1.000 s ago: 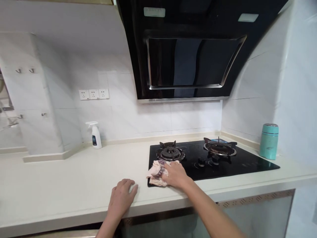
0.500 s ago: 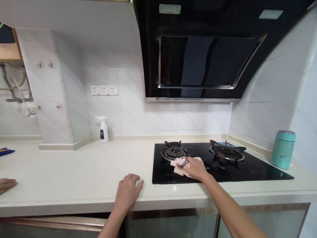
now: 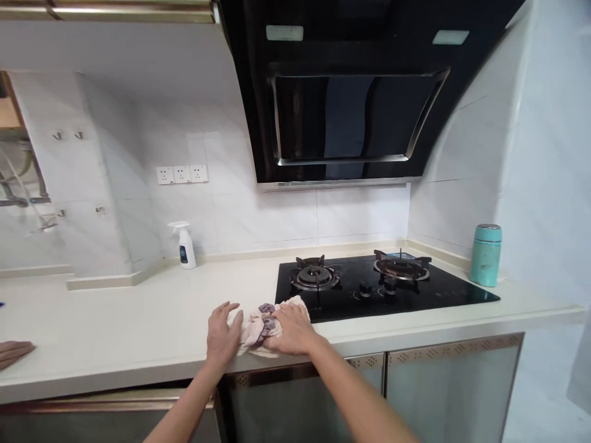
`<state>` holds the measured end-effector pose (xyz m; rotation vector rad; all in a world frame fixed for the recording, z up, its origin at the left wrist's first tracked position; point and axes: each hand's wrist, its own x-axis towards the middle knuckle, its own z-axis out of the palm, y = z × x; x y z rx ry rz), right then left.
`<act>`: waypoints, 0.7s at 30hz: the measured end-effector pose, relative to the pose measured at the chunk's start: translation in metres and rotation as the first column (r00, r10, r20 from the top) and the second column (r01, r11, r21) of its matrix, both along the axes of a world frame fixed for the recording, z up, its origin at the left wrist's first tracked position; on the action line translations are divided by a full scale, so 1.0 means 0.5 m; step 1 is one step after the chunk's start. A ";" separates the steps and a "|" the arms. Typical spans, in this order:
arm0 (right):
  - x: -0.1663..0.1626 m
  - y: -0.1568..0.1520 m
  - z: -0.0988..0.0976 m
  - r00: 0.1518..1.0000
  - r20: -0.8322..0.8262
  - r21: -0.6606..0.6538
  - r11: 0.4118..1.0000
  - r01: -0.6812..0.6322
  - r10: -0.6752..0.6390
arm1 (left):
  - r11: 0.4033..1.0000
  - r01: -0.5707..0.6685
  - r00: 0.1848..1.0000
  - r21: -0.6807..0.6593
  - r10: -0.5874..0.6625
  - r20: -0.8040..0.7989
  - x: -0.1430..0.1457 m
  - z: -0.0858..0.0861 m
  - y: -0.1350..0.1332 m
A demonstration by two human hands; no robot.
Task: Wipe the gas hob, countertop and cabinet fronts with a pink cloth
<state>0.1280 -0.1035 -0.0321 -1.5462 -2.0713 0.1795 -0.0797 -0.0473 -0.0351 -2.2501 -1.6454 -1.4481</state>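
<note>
My right hand (image 3: 293, 328) grips a crumpled pinkish-white cloth (image 3: 258, 326) with purple-grey patches. The cloth lies on the pale countertop (image 3: 152, 329) near its front edge, overlapping the left front corner of the black gas stove (image 3: 341, 311). Just left of the cloth, my left hand (image 3: 223, 335) is open, thumb and fingers apart and slightly curled. Its thumb side is right by the cloth; whether it touches is hard to tell. The left burner (image 3: 316, 277) stands behind my right hand.
A white spray bottle (image 3: 186, 247) stands by the back wall. At the right end is a turquoise flask (image 3: 486, 256). Another person's hand (image 3: 15, 354) rests on the counter at far left. The black range hood (image 3: 346, 123) overhangs the stove.
My right hand has brought the cloth left and toward me, off the stove's middle onto the counter edge beside my left hand. The view has shifted right.
</note>
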 end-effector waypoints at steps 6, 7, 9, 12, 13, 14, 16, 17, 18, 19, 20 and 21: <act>0.196 -0.044 -0.020 0.990 -0.126 0.144 0.987 0.076 -0.058 | 0.945 0.321 0.818 -0.059 -0.309 -0.485 0.104 0.046 -0.055; 0.241 -0.056 -0.024 0.986 -0.068 0.145 0.976 0.161 -0.153 | 0.939 0.304 0.772 -0.160 -0.342 -0.536 0.122 0.052 -0.057; 0.319 -0.077 -0.032 0.939 0.067 0.083 0.939 0.333 -0.338 | 0.909 0.212 0.728 -0.359 -0.392 -0.562 0.151 0.061 -0.052; 0.379 -0.086 -0.038 0.888 0.186 -0.029 0.901 0.433 -0.420 | 0.866 0.101 0.749 -0.490 -0.391 -0.536 0.174 0.060 -0.038; 0.381 -0.082 -0.040 0.894 0.196 -0.047 0.907 0.419 -0.403 | 0.873 0.090 0.753 -0.479 -0.374 -0.541 0.178 0.056 -0.036; 0.376 -0.075 -0.041 0.904 0.202 -0.056 0.917 0.394 -0.376 | 0.888 0.085 0.755 -0.451 -0.353 -0.552 0.180 0.051 -0.035; 0.355 -0.063 -0.044 0.921 0.214 -0.066 0.936 0.346 -0.325 | 0.919 0.091 0.759 -0.384 -0.314 -0.571 0.182 0.040 -0.039; 0.344 -0.059 -0.046 0.927 0.217 -0.069 0.942 0.328 -0.307 | 0.930 0.095 0.763 -0.356 -0.297 -0.574 0.182 0.035 -0.041; 0.335 -0.059 -0.048 0.931 0.219 -0.073 0.946 0.314 -0.292 | 0.937 0.095 0.768 -0.335 -0.283 -0.574 0.182 0.031 -0.043; 0.331 -0.064 -0.051 0.935 0.221 -0.076 0.951 0.301 -0.279 | 0.942 0.092 0.775 -0.322 -0.271 -0.571 0.182 0.028 -0.045; 0.332 -0.072 -0.055 0.938 0.228 -0.077 0.955 0.286 -0.262 | 0.945 0.088 0.781 -0.315 -0.262 -0.567 0.182 0.026 -0.045; 0.341 -0.083 -0.059 0.944 0.235 -0.080 0.963 0.258 -0.233 | 0.946 0.088 0.787 -0.310 -0.257 -0.561 0.182 0.024 -0.044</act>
